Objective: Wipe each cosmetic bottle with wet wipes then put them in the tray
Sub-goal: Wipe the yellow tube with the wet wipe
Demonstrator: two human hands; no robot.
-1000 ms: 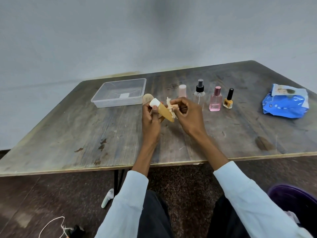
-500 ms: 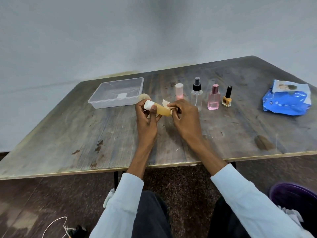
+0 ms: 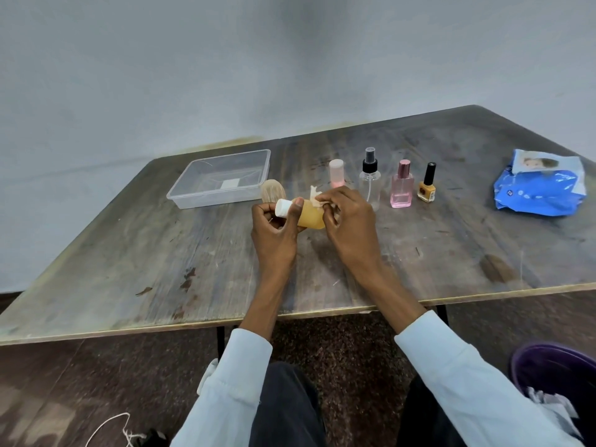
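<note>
A bare, plain room, more a makeshift work or recording space than a home: a worn, scratched grey wooden bench [image 3: 161, 253] stands against an unadorned pale grey wall [image 3: 225, 75], over a dark speckled stone floor [image 3: 338, 343] with a loose white cable [image 3: 109, 427].

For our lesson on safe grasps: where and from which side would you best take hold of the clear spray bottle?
Grip the clear spray bottle round its wide body, coming from the front. It stands upright, the black pump top is narrow, and the pink perfume bottle stands close on its right.
</note>
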